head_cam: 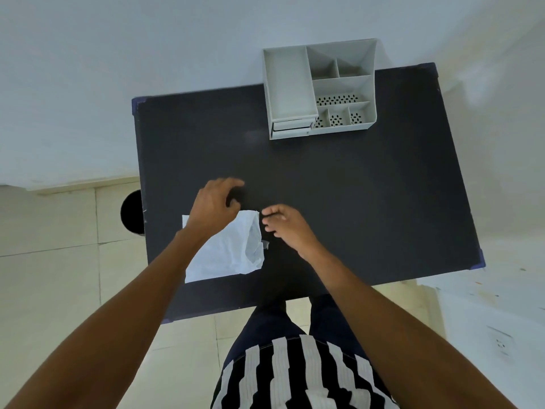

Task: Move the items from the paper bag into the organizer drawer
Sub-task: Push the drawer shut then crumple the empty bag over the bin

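I see the organizer [320,90] empty, drawer shut; both hands, left [216,202] and right [284,225], hover loosely open, holding nothing, at the bag [227,249] mouth; nothing moved yet.

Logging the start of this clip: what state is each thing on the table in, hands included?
White paper bag: lying flat, crumpled, mouth toward the right hand.
White plastic desk organizer: upright, compartments look empty.
Small organizer drawer: closed.
Left hand: curled over the bag's far corner; grip unclear.
Right hand: open, at the bag's mouth.
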